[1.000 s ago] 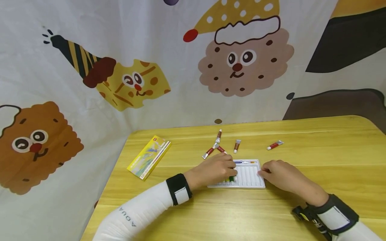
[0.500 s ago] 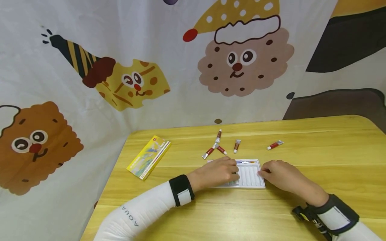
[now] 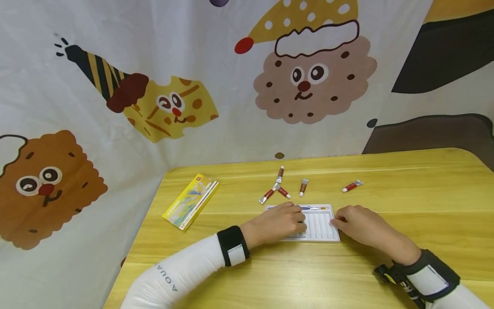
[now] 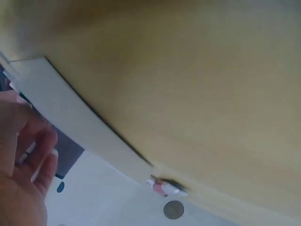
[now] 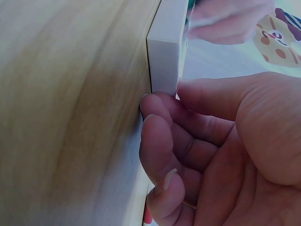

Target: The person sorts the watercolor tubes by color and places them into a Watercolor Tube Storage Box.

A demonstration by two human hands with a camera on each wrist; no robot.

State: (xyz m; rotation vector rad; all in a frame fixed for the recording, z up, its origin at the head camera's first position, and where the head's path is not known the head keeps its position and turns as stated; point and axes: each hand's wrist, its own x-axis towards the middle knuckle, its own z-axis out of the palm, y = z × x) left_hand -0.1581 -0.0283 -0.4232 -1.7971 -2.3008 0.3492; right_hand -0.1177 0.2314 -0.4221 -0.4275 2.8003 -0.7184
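A white plastic tray [image 3: 320, 226] with narrow slots lies on the table, a blue-handled paintbrush [image 3: 314, 208] in its top groove. My left hand [image 3: 278, 222] is over the tray's left half, fingers curled down into the slots. They hold a pale paint tube, mostly hidden by the fingers. In the left wrist view the fingers [image 4: 44, 141] bend beside the tray's side wall [image 4: 80, 113]. My right hand [image 3: 359, 223] pinches the tray's right edge; in the right wrist view its thumb [image 5: 207, 96] and index finger meet at the tray corner [image 5: 164, 61].
Several paint tubes lie behind the tray, among them a red-brown tube [image 3: 303, 187] and a red tube [image 3: 352, 186] off to the right. A yellow box [image 3: 191, 201] lies at the left of the wooden table [image 3: 293, 274]. A printed cloth [image 3: 231, 128] hangs behind.
My left hand has shifted slightly right and toward me over the tray, covering the yellow and green tubes that showed earlier. The right hand stays at the tray's edge.
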